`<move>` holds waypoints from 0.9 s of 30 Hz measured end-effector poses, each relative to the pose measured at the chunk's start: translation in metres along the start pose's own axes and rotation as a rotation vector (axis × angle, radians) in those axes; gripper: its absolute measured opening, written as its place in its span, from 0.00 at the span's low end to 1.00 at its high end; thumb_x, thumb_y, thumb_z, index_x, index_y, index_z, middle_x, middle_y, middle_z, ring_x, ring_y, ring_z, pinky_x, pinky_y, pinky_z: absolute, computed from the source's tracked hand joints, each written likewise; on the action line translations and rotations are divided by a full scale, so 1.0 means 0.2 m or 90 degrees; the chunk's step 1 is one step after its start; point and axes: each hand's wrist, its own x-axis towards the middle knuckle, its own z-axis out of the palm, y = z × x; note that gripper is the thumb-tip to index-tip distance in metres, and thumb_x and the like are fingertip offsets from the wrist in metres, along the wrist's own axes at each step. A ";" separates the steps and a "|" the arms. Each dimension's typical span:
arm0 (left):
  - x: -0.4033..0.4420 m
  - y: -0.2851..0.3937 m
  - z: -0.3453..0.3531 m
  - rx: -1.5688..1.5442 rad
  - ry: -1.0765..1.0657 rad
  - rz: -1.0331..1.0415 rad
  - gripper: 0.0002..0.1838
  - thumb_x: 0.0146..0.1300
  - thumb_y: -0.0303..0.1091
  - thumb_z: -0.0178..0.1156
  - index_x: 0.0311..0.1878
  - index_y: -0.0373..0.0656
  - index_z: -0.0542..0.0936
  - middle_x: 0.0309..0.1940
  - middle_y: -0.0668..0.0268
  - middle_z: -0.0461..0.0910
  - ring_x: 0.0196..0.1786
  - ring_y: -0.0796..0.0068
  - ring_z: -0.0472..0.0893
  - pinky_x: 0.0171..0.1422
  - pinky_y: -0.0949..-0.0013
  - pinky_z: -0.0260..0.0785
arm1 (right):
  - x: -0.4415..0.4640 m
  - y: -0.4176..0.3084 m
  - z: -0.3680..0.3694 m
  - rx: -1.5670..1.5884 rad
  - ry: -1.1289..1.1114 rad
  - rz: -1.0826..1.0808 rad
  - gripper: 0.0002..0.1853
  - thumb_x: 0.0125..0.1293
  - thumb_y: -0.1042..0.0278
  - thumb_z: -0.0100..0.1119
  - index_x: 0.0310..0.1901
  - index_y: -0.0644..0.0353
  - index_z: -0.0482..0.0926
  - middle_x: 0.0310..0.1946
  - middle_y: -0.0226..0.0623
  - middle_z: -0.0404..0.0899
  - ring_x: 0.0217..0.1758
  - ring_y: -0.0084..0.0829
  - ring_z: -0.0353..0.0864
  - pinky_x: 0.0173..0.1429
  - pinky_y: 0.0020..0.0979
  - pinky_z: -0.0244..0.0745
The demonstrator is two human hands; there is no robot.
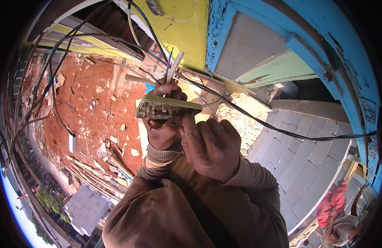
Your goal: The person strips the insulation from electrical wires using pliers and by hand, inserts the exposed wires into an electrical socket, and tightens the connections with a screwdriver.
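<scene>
An electrical socket block (168, 106) is held up in front of my chest, its pale cream casing on top and rows of metal contacts showing in the open side. My left hand (163, 134) is closed around it from the left and behind, with fingers showing above its rear edge. Close by those fingers stand a cut white cable end (175, 67) and a thin blue wire (168, 62). My right hand (213, 142), wearing a ring, has its fingers bent and the foremost fingertips pressed together at the contacts. Whatever they pinch is hidden.
A black cable (265, 124) runs across the view to the right, and more cables (54, 53) hang at left. Below lie red soil (89, 120) with debris and grey paving (307, 144). A blue frame (348, 53) borders the right; a person in red (331, 204) is lower right.
</scene>
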 end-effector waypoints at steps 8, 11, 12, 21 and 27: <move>-0.01 0.03 0.04 -0.119 0.041 -0.030 0.37 0.49 0.18 0.60 0.67 0.34 0.67 0.62 0.55 0.70 0.54 0.67 0.68 0.60 0.60 0.65 | -0.04 0.07 0.00 0.313 0.167 -0.007 0.23 0.56 0.78 0.63 0.55 0.73 0.78 0.26 0.39 0.77 0.24 0.29 0.74 0.29 0.28 0.69; -0.01 0.01 -0.03 -0.175 -0.027 -0.019 0.37 0.48 0.17 0.60 0.67 0.34 0.68 0.63 0.53 0.69 0.57 0.65 0.68 0.64 0.58 0.64 | -0.07 0.09 0.00 0.415 0.161 0.168 0.20 0.58 0.78 0.62 0.53 0.70 0.78 0.27 0.36 0.76 0.22 0.26 0.73 0.27 0.26 0.68; -0.01 0.01 -0.03 -0.194 -0.052 -0.017 0.37 0.48 0.17 0.60 0.67 0.34 0.68 0.63 0.53 0.69 0.58 0.65 0.68 0.65 0.58 0.63 | -0.06 0.10 0.00 0.416 0.162 0.168 0.20 0.58 0.78 0.62 0.53 0.70 0.78 0.27 0.36 0.76 0.22 0.26 0.73 0.27 0.26 0.68; -0.07 0.06 0.07 -0.004 0.076 -0.108 0.35 0.50 0.19 0.60 0.67 0.30 0.69 0.63 0.49 0.72 0.65 0.56 0.74 0.72 0.53 0.66 | 0.02 0.14 -0.06 0.350 0.154 0.124 0.16 0.61 0.78 0.65 0.51 0.65 0.82 0.39 0.41 0.76 0.32 0.30 0.77 0.35 0.28 0.73; -0.06 0.10 0.15 0.071 0.045 -0.142 0.30 0.54 0.14 0.60 0.64 0.30 0.72 0.58 0.54 0.79 0.58 0.66 0.79 0.63 0.63 0.72 | 0.10 0.17 -0.08 0.319 0.137 0.031 0.16 0.57 0.81 0.69 0.48 0.63 0.84 0.37 0.38 0.75 0.30 0.29 0.77 0.34 0.29 0.72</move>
